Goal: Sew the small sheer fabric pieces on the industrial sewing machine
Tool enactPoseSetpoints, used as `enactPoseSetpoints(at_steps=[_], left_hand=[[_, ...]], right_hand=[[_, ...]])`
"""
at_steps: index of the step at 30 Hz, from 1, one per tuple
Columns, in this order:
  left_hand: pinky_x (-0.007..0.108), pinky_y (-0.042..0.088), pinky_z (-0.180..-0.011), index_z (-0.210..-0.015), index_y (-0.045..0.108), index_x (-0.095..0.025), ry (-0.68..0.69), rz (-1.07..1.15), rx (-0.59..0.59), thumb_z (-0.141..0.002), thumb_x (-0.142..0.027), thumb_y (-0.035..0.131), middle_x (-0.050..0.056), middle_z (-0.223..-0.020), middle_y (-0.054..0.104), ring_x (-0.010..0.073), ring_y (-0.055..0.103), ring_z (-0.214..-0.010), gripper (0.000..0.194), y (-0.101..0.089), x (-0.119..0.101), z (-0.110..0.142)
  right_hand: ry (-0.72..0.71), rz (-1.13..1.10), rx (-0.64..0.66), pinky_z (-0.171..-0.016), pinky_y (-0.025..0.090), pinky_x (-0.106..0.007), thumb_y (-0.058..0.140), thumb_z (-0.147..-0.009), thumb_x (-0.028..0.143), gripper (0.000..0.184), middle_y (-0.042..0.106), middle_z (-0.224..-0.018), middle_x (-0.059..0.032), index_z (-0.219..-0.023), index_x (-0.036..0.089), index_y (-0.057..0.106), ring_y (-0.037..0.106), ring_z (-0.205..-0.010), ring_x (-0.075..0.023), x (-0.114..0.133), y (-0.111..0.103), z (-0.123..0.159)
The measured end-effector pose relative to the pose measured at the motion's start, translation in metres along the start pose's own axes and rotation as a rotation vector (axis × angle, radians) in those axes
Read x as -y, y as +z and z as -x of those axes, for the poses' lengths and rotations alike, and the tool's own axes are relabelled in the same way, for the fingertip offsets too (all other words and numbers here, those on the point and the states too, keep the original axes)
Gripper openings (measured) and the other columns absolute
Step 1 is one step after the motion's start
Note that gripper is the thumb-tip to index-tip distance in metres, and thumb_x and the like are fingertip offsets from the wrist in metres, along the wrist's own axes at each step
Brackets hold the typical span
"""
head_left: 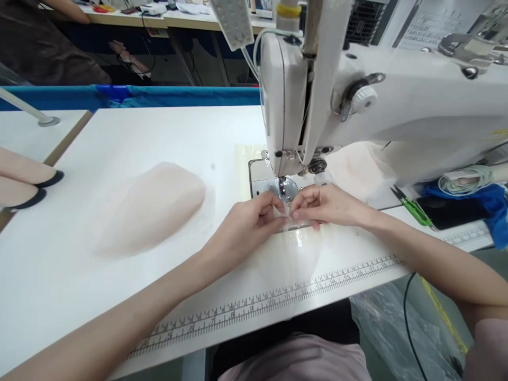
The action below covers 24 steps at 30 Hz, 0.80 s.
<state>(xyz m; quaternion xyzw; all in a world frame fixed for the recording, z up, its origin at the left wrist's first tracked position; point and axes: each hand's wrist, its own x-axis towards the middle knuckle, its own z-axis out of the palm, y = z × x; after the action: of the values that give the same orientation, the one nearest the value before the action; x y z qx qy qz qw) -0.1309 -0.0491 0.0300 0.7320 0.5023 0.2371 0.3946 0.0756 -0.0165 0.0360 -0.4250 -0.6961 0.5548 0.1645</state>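
Both hands meet mid-frame, right below the needle of the white industrial sewing machine (357, 106). The left hand (246, 222) and right hand (325, 206) each pinch the edge of a thin sheer translucent fabric piece (296, 248) flat on the white table (119, 137); a folded pale pink fabric pile (154, 203) sits left of centre.

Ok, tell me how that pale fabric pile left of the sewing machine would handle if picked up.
The fabric pile looks sheer and soft-edged, so probably floppy and very light. It lies slumped on the table, so it would likely drape rather than hold shape, and may slide easily.
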Motion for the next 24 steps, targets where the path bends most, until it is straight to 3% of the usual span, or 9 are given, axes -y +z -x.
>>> enactPoseSetpoints(at_steps=[4,8,12,19,24], left_hand=[[0.021,0.032,-0.047,-0.090,0.057,-0.021,0.067,-0.225,-0.095,-0.088,-0.027,0.057,-0.013,-0.044,0.029,0.0079,0.037,-0.040,0.007,0.005,0.006,0.001],[0.020,0.033,-0.045,-0.095,0.063,-0.020,0.283,-0.346,-0.207,-0.093,-0.027,0.052,-0.011,-0.043,0.045,0.0068,0.042,-0.038,0.014,0.010,0.014,0.006],[0.018,0.036,-0.044,-0.091,0.066,-0.020,0.408,-0.409,-0.299,-0.097,-0.030,0.047,-0.007,-0.054,0.063,0.0058,0.049,-0.040,0.022,0.013,0.018,0.009],[0.018,0.041,-0.047,-0.092,0.066,-0.020,0.439,-0.417,-0.316,-0.098,-0.029,0.047,-0.005,-0.066,0.071,0.0070,0.058,-0.046,0.022,0.013,0.019,0.011],[0.019,0.042,-0.050,-0.093,0.064,-0.021,0.390,-0.444,-0.266,-0.095,-0.024,0.051,-0.006,-0.066,0.071,0.0084,0.060,-0.050,0.014,0.012,0.014,0.014]], right_hand=[[-0.147,0.038,-0.148,-0.052,0.049,-0.020,0.065,-0.083,0.024,0.008,0.064,-0.062,0.0037,-0.081,0.017,0.067,0.062,-0.054,-0.0082,-0.008,0.012,0.004],[-0.415,0.270,-0.345,-0.052,0.046,-0.018,0.065,-0.084,0.020,0.005,0.059,-0.059,0.0052,-0.086,0.016,0.067,0.055,-0.052,-0.0061,-0.017,0.023,0.010],[-0.586,0.365,-0.413,-0.050,0.043,-0.016,0.062,-0.087,0.017,0.013,0.052,-0.057,0.0079,-0.099,0.014,0.062,0.048,-0.048,-0.0043,-0.022,0.028,0.012],[-0.595,0.374,-0.377,-0.047,0.040,-0.016,0.060,-0.088,0.016,0.009,0.049,-0.058,0.0094,-0.095,0.019,0.057,0.045,-0.047,-0.0043,-0.021,0.028,0.013],[-0.505,0.358,-0.303,-0.050,0.044,-0.020,0.058,-0.089,0.018,0.007,0.052,-0.059,0.0068,-0.095,0.021,0.056,0.048,-0.049,-0.0073,-0.019,0.027,0.015]])
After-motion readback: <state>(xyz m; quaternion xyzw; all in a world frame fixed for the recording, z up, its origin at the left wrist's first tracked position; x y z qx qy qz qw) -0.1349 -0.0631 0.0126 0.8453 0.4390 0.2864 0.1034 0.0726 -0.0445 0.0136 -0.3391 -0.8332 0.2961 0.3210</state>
